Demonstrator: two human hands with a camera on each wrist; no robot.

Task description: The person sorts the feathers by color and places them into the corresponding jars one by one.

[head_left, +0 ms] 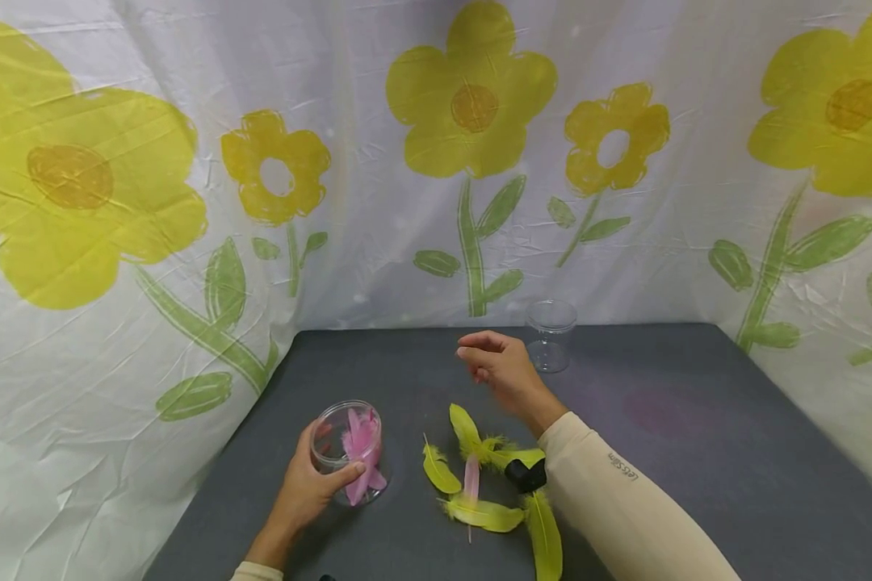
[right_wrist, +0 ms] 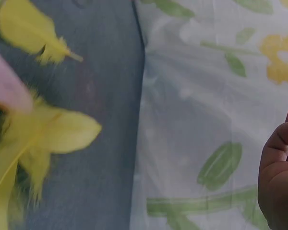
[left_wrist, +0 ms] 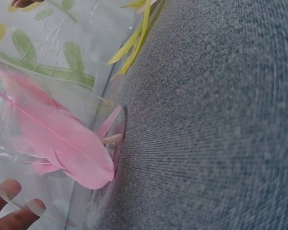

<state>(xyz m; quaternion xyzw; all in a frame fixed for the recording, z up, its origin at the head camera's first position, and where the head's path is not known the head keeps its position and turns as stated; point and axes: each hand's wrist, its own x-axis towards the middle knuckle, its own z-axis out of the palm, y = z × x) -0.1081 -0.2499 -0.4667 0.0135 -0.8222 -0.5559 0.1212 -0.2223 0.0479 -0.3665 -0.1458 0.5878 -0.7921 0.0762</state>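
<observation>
My left hand point(head_left: 311, 476) grips a clear plastic jar point(head_left: 327, 464) from the left, thumb across its near side. Inside the jar stand several pink feathers point(head_left: 363, 460), seen close through the wall in the left wrist view point(left_wrist: 62, 134). My right hand point(head_left: 505, 371) is raised over the far part of the table, fingers loosely bent, with nothing visible in them. Below it, several yellow feathers point(head_left: 487, 515) lie spread on the dark table, and one pink feather point(head_left: 471, 482) lies among them.
A second clear jar point(head_left: 550, 355) stands at the back of the table point(head_left: 698, 484), just beyond my right hand. A white curtain point(head_left: 363, 242) with yellow flowers hangs behind and along the sides. The wrist camera point(head_left: 526, 476) on my right sleeve covers part of the yellow feathers.
</observation>
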